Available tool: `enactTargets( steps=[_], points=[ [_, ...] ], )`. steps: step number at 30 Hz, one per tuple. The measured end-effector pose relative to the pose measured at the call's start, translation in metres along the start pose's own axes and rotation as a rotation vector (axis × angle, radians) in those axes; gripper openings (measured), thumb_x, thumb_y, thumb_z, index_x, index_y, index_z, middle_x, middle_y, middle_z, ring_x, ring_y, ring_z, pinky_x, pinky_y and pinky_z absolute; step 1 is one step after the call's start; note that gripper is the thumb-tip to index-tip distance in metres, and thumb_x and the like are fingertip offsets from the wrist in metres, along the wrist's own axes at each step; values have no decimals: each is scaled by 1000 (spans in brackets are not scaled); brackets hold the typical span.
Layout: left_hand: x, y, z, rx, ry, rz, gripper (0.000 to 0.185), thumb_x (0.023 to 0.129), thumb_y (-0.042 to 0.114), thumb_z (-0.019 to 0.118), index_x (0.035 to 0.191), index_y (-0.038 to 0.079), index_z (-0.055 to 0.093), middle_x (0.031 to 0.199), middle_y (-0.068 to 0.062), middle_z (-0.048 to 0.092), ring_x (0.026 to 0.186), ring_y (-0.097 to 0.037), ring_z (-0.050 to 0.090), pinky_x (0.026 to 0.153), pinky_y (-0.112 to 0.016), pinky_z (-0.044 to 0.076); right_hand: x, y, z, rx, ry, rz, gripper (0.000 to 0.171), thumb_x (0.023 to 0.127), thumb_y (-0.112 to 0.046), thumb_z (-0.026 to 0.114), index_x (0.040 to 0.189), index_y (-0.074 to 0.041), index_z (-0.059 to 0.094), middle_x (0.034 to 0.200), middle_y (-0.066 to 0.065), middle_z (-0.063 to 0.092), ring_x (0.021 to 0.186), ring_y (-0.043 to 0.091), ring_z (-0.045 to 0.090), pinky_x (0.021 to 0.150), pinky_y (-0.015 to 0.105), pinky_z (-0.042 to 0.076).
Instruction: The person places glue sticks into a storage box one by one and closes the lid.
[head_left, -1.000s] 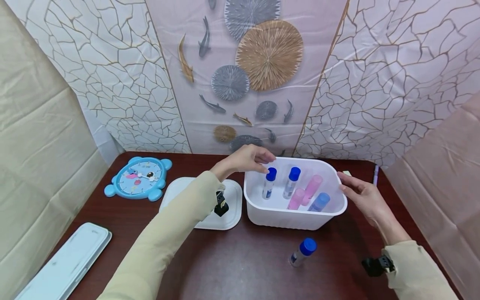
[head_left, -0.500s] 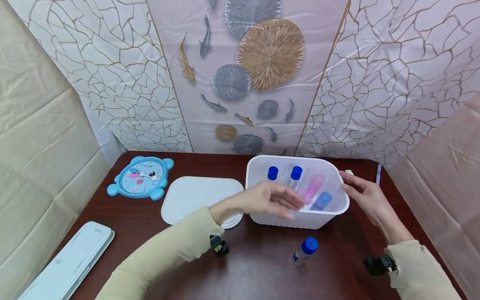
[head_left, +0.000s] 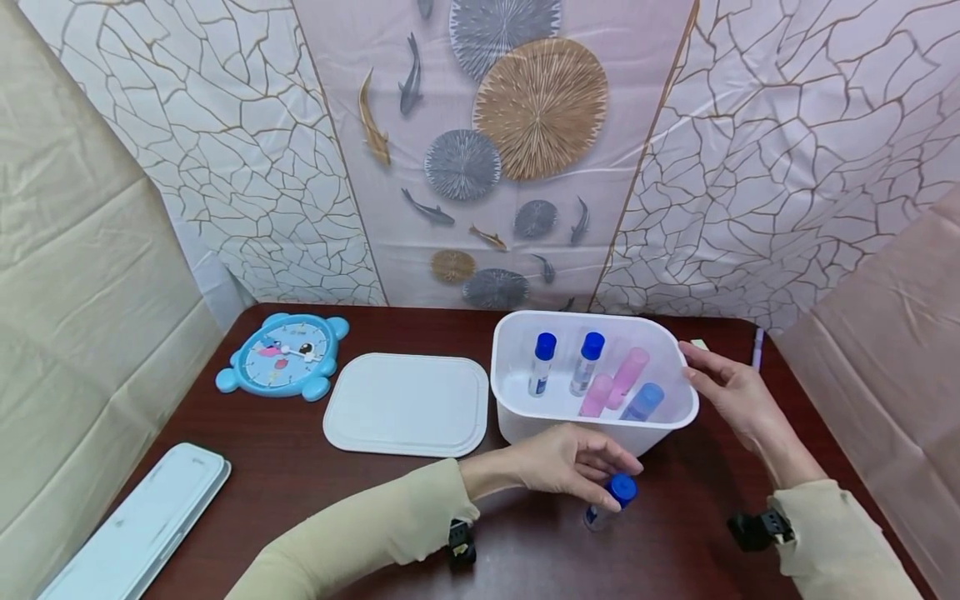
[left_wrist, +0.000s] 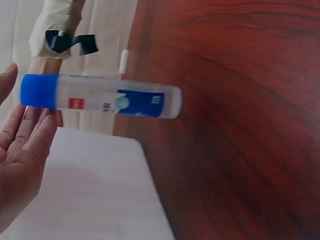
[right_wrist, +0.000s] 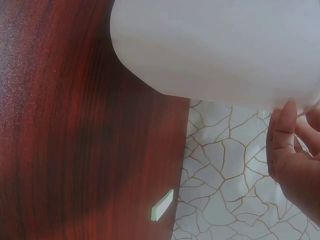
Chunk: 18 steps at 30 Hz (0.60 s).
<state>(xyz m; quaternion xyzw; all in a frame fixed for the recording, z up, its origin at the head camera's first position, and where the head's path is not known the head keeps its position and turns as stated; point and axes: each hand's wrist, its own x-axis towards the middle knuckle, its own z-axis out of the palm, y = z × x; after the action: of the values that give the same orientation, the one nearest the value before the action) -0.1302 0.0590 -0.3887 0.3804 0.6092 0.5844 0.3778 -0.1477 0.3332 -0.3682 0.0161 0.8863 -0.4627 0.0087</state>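
Note:
A clear glue stick with a blue cap (head_left: 622, 486) stands upright on the table before the white bin (head_left: 517, 425). Around its cap, my left hand (head_left: 558, 458) has thumb and fingers spread to either side; in the left wrist view a gap shows between the thumb and the cap (left_wrist: 39, 91). My right hand (head_left: 738, 404) touches the bin's right rim with extended fingertips, also seen on the right hand (right_wrist: 295, 160) in the right wrist view. Inside the bin are two blue-capped glue sticks (head_left: 542, 371), two pink tubes (head_left: 628, 371) and a light blue tube (head_left: 643, 402).
Left of the bin lies a white lid (head_left: 405, 404). A blue toy clock (head_left: 281, 357) is at the back left, with a long white case (head_left: 138, 521) in front of it. A purple pen (head_left: 757, 348) and a small pale block (right_wrist: 162, 205) lie at the back right.
My left hand has left the bin's back left corner, passed over the front rim and come down to the glue stick on the table. My right hand stays at the bin's rim.

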Motion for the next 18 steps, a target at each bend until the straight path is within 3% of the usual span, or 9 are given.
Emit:
enactTargets(
  steps=[5,11,15,18],
  points=[
    [3,-10,4,23,6,-22,41,79,-9,69,119,-6,58,118,-19,63,93,2,62,87,-18,50,0,0,0,0,-1,0,60,97,-35,50,143,1,34,147,27,29,137,43,21,80,5,44],
    [6,-18,8,54,38,3,37,76,-11,71,112,-9,61,108,-27,64,85,5,61,83,-16,51,0,0,0,-15,-2,9,59,98,-35,49,144,-1,33,148,25,30,137,43,22,87,13,47],
    [6,-16,9,77,33,7,35,76,-10,72,109,-8,62,104,-26,65,83,5,62,80,-16,52,0,0,-1,-18,-10,18,60,98,-35,49,144,-1,33,148,25,29,137,43,21,93,25,47],
    [4,-6,8,83,12,5,34,77,-8,71,110,-7,63,103,-25,66,84,4,62,81,-17,52,0,0,-1,-15,-15,16,60,98,-35,49,144,-1,33,148,25,29,137,43,21,92,24,48]
  ],
)
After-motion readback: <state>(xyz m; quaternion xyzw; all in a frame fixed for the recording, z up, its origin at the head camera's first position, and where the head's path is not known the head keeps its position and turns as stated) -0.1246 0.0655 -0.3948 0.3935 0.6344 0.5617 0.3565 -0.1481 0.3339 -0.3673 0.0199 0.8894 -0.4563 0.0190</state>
